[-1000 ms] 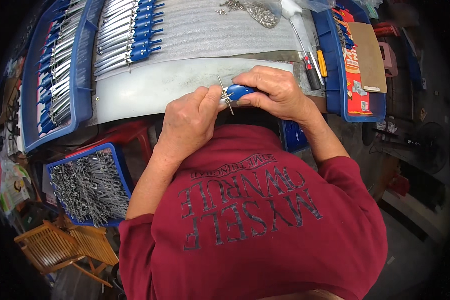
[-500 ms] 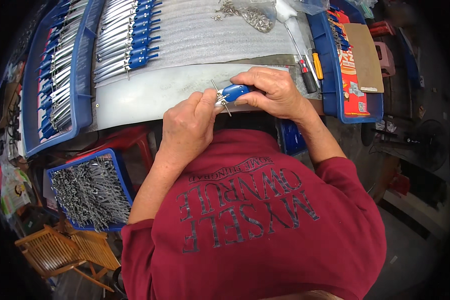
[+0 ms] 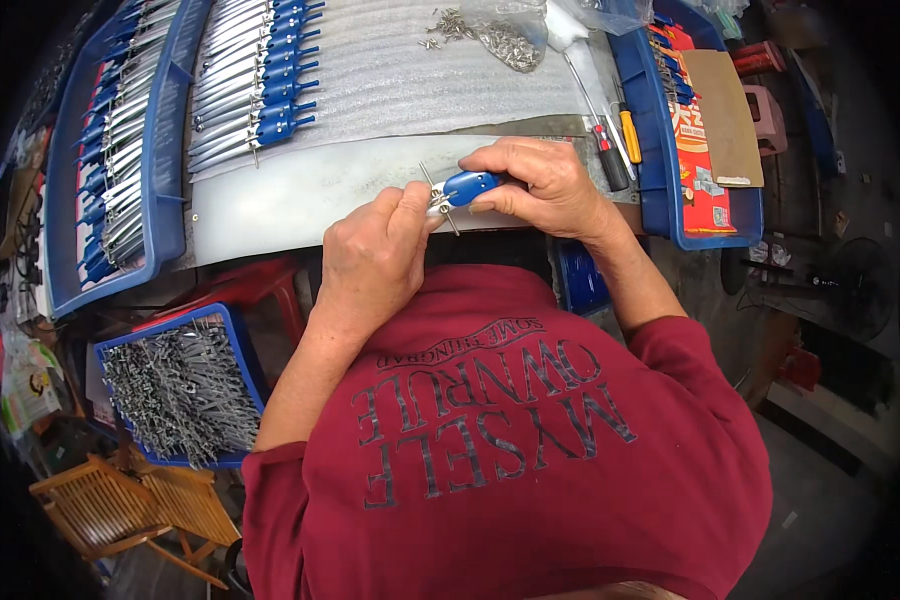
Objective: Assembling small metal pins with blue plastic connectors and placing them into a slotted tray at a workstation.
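Over the near edge of the table, both of my hands hold one blue-and-silver metal piece (image 3: 468, 187), whose exact kind I cannot tell. A thin rod crosses it beside the blue end. My left hand (image 3: 368, 255) is closed round the silver end, which its fingers mostly hide. On the blue end, my right hand (image 3: 542, 185) pinches with thumb and forefinger. Beyond my left hand, a row of similar blue-ended silver pieces (image 3: 278, 125) lies side by side on a pale foam sheet (image 3: 380, 75).
At the left stands a blue tray (image 3: 160, 200) of similar pieces; below it, a blue crate (image 3: 245, 365) holds grey metal parts. Small screws (image 3: 510, 48) lie at the back. Screwdrivers (image 3: 613, 165) rest beside the right blue tray (image 3: 670, 215). A wooden folding chair (image 3: 100, 505) stands lower left.
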Motion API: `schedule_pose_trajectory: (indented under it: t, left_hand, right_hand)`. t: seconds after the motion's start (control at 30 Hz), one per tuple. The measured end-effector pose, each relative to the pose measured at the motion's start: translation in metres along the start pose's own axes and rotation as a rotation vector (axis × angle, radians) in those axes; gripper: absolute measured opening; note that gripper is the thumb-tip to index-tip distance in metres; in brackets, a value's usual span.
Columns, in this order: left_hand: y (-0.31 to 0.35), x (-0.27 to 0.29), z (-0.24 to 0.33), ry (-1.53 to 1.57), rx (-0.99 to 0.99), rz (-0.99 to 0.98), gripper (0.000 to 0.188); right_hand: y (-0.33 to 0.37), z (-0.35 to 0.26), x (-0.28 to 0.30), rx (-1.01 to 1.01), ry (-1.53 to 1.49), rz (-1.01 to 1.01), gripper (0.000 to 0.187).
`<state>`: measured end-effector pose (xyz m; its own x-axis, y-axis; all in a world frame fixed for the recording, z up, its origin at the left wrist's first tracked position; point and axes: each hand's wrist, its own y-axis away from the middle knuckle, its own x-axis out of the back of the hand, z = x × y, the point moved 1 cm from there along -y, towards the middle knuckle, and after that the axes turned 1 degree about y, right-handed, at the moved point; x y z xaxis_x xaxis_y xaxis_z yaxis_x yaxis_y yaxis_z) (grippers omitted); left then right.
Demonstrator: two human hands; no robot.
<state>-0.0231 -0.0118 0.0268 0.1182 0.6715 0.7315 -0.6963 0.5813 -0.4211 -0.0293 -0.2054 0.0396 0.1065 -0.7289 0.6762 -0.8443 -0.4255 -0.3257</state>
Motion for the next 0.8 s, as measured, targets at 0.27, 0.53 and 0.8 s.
schedule_pose_trajectory:
  t: [0.27,0.53,0.8]
  left_hand:
    - [-0.0011,0.0021,-0.0010,0.014,-0.015,-0.014,0.024]
    - [-0.0004,0.0014,-0.0031,0.017,-0.029,-0.024,0.024]
    - [-0.0014,0.0016,-0.0026,-0.007,0.005,-0.061,0.024]
  right_hand:
    - [-0.0011,0.0027,0.0023,-0.020,-0.024,-0.006,0.030]
    - [0.0012,0.0053,-0.0003,-0.027,-0.054,-0.009,0.031]
    - [0.0026,0.0082,-0.0008,-0.015,-0.049,-0.011,0.036]
